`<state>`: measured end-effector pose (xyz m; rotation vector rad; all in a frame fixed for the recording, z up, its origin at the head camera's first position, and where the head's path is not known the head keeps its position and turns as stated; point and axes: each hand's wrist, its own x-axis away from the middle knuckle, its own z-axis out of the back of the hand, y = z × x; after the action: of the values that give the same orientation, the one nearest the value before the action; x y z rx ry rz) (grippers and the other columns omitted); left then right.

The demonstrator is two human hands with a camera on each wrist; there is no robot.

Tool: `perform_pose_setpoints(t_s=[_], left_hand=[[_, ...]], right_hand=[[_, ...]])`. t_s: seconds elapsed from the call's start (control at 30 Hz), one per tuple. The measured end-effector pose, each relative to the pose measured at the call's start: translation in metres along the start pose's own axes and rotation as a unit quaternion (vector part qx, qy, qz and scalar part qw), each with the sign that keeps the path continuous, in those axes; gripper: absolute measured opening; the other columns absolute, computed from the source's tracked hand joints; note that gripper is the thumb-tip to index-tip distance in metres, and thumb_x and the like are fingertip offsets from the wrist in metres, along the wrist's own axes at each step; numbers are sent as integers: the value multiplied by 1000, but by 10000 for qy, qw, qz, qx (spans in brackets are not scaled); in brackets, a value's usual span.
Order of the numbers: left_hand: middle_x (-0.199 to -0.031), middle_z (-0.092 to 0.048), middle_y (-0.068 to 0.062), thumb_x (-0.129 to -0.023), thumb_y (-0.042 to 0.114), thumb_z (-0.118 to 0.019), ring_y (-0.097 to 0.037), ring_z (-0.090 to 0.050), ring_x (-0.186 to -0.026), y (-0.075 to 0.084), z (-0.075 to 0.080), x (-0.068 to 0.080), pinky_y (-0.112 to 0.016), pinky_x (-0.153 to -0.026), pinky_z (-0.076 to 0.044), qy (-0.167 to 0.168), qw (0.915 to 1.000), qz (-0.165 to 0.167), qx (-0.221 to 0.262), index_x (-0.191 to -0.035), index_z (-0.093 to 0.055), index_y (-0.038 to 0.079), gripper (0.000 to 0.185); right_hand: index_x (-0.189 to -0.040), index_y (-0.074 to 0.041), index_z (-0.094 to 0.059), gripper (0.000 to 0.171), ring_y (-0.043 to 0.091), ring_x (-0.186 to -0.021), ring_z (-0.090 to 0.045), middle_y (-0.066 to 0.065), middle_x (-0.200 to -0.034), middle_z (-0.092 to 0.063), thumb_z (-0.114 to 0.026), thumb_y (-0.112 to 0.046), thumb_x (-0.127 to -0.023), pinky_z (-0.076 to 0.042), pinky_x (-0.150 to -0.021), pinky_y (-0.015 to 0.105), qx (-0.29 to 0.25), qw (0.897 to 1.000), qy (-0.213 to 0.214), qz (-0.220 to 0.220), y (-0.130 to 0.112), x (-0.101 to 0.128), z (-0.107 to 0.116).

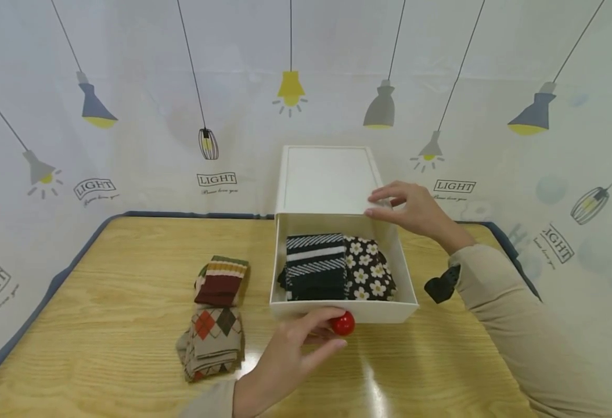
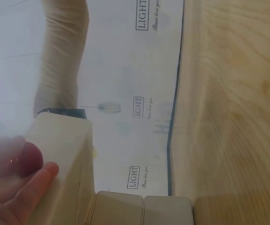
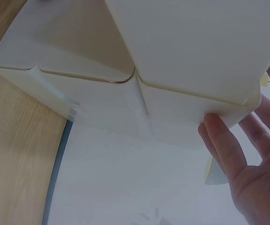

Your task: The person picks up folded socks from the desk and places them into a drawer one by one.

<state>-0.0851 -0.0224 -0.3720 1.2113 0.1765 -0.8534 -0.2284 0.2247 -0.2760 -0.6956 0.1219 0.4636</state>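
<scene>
left hand [image 1: 289, 350]: pinching the red knob [image 1: 343, 324], thumb under
white drawer [image 1: 337, 312]: slid out of its cabinet [image 1: 327, 180], black striped socks [image 1: 315, 284] and daisy socks [image 1: 367, 268] inside
right hand [image 1: 416, 210]: fingers apart, resting on the cabinet's edge
argyle socks [image 1: 215, 334]: on the tabletop [image 1: 112, 302], left of the drawer

Your wooden table [image 1: 102, 302] carries maroon striped socks [image 1: 221, 284] and argyle socks [image 1: 216, 339], left of a white drawer box [image 1: 329, 180].

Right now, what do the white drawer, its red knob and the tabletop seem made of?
White drawer: probably plastic, matte, with smooth, plain walls. Red knob: glossy, with a bright highlight; perhaps plastic or painted wood. Tabletop: wood or wood-look laminate, showing grain and shiny reflections.
</scene>
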Motion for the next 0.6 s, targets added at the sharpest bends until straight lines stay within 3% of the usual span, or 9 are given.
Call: perform_pose_setpoints(t_s=[0.13,0.3,0.6], left_hand=[[-94,-65,-11,-80,5,-63,-10,-63,-77,-3,-2,-3,-16,-63,-50,307,9987,-391,-132,-110,-55,4,31],[-89,-65,-13,-79,1,-64,-11,-63,-72,-6,0,-10,-17,-60,-50,395,9976,-558,73,-107,-56,3,30],[-87,-65,-12,-80,5,-64,-12,-63,-69,-15,6,-30,-19,-58,-51,398,9988,-160,231,-107,-57,5,27]], right_hand=[[-106,-3,-63,36,26,-102,-50,13,-115,-55,-66,-27,-80,-43,-86,43,-4,10000,-12,-9,0,0,0],[-106,-4,-63,36,26,-102,-51,12,-115,-55,-66,-29,-80,-43,-85,43,43,10000,-17,-33,0,1,0],[-106,-4,-63,36,25,-102,-51,12,-115,-55,-65,-30,-80,-43,-85,41,121,9999,-35,-23,0,1,0]])
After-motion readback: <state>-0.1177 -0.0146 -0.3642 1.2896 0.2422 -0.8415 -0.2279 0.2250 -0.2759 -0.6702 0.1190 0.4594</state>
